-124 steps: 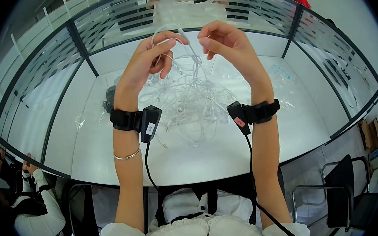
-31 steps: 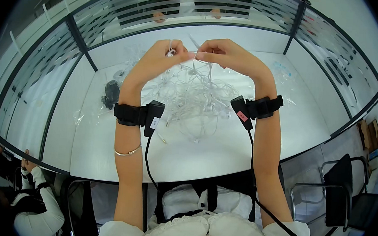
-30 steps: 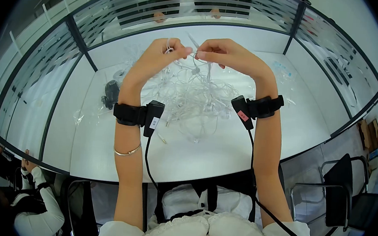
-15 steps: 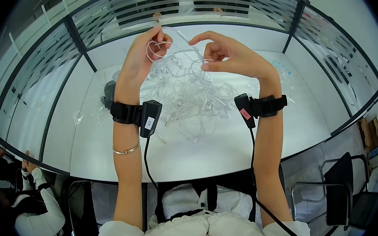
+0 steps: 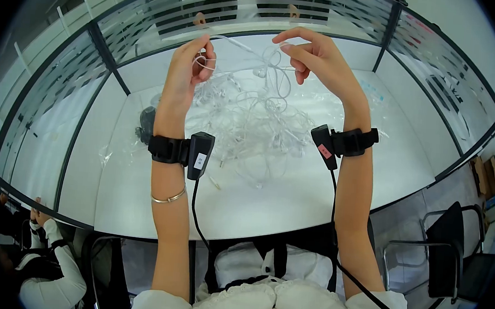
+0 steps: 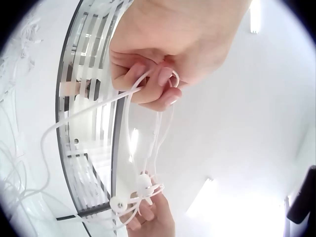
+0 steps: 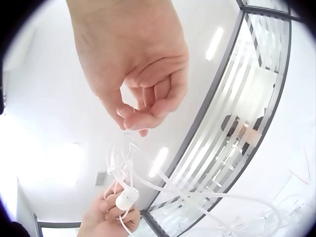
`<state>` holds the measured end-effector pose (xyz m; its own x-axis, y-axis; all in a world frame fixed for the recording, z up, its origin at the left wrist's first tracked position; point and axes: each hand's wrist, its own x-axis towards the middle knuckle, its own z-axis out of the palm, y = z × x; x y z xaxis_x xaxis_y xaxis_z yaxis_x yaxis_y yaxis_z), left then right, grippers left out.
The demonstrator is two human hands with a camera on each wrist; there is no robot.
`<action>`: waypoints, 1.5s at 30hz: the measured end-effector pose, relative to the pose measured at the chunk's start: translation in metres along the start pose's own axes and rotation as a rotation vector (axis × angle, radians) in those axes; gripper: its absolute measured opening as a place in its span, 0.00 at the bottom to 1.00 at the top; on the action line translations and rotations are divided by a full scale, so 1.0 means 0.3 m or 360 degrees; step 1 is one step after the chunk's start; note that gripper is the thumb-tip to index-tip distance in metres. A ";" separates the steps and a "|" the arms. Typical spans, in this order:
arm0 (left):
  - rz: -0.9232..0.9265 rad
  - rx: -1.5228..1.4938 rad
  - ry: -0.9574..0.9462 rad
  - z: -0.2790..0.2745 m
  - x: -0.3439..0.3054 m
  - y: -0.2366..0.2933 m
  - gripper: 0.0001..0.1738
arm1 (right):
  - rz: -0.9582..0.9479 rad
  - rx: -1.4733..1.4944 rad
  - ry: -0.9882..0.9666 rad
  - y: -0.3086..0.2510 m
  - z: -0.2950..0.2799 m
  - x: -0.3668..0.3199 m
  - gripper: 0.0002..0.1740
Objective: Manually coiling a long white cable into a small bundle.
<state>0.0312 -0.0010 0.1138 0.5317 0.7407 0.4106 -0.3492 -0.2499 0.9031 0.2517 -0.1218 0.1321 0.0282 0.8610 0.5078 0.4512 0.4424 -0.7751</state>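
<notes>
The right hand (image 5: 324,64) has risen toward the partition rail (image 5: 352,40), narrowly pinching a cable loop (image 5: 288,83) above tangled earphone cables (image 5: 250,123), while the left hand (image 5: 181,76) grips white cord, well inside the tabletop's near edge (image 5: 288,230).

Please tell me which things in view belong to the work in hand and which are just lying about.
In the work:
- left hand
- right hand
- white cable at the left hand
- tangled white cables

Apparently just lying about:
- dark item
- clear plastic
- cardboard
- black chair
</notes>
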 end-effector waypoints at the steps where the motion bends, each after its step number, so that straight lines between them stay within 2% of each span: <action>1: 0.0024 -0.0054 -0.0041 -0.013 0.010 -0.009 0.16 | 0.0043 -0.0035 0.0029 -0.004 0.006 -0.001 0.14; 5: 0.0027 0.0014 -0.0044 0.033 -0.005 0.018 0.14 | 0.0101 -0.0039 -0.0072 0.010 0.001 0.005 0.16; 6: -0.0025 0.0131 -0.0187 0.032 -0.003 0.032 0.11 | 0.0052 -0.0040 -0.0117 0.004 0.005 0.004 0.15; 8: -0.0025 0.0479 -0.0142 0.076 -0.029 0.043 0.16 | -0.0018 0.0024 -0.0206 -0.010 0.012 0.003 0.14; 11: 0.0229 0.0700 -0.0190 0.118 -0.044 0.037 0.25 | -0.0097 0.0062 -0.0259 -0.007 0.021 0.007 0.14; 14: 0.0291 0.0789 -0.0390 0.128 -0.048 0.051 0.27 | -0.0104 0.0078 -0.0258 -0.008 0.018 0.008 0.14; 16: 0.0147 0.0933 -0.0528 0.127 -0.048 0.069 0.25 | -0.0068 0.0089 -0.0229 -0.010 0.011 0.010 0.14; 18: 0.0278 0.0914 -0.0550 0.132 -0.044 0.048 0.22 | -0.0056 0.0063 -0.0226 0.000 0.011 0.012 0.14; 23: 0.0318 0.1049 -0.0567 0.114 -0.007 -0.014 0.17 | 0.0018 0.0094 -0.0094 0.004 0.023 0.010 0.22; 27: 0.0108 0.0768 -0.0283 0.135 -0.032 0.033 0.11 | 0.0055 0.0227 -0.0093 -0.015 0.011 0.008 0.27; 30: 0.0186 0.0511 -0.0148 0.114 -0.032 0.041 0.08 | -0.0151 0.0277 -0.0102 -0.012 -0.015 0.000 0.27; 31: 0.0225 0.0455 -0.0063 0.115 -0.035 0.048 0.08 | -0.0171 0.0300 -0.0156 -0.008 -0.030 0.001 0.25; 34: 0.0314 0.0324 0.0106 0.093 -0.024 0.038 0.08 | -0.0298 0.0344 -0.0061 -0.006 -0.031 -0.003 0.23; 35: 0.0339 0.0282 0.0142 0.085 -0.019 0.033 0.09 | -0.0277 0.0320 -0.0120 -0.017 -0.043 -0.008 0.20; 38: 0.0345 0.0246 0.0182 0.075 -0.014 0.031 0.09 | -0.0362 0.0166 -0.0310 -0.005 -0.053 -0.016 0.16; 39: 0.0364 0.0255 0.0161 0.075 -0.014 0.031 0.09 | -0.0320 0.0175 -0.0508 -0.003 -0.061 -0.016 0.12; 42: 0.0397 0.0285 0.0097 0.084 -0.016 0.034 0.09 | -0.0106 0.0097 -0.0771 0.000 -0.051 -0.034 0.14; 45: 0.0394 0.0328 0.0032 0.093 -0.016 0.037 0.11 | -0.0101 -0.0007 -0.0626 0.001 -0.027 -0.020 0.17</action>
<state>0.0464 -0.0247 0.1252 0.4338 0.6535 0.6203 -0.3011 -0.5437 0.7834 0.2589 -0.1288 0.1317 -0.3431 0.8628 0.3712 0.4449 0.4973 -0.7448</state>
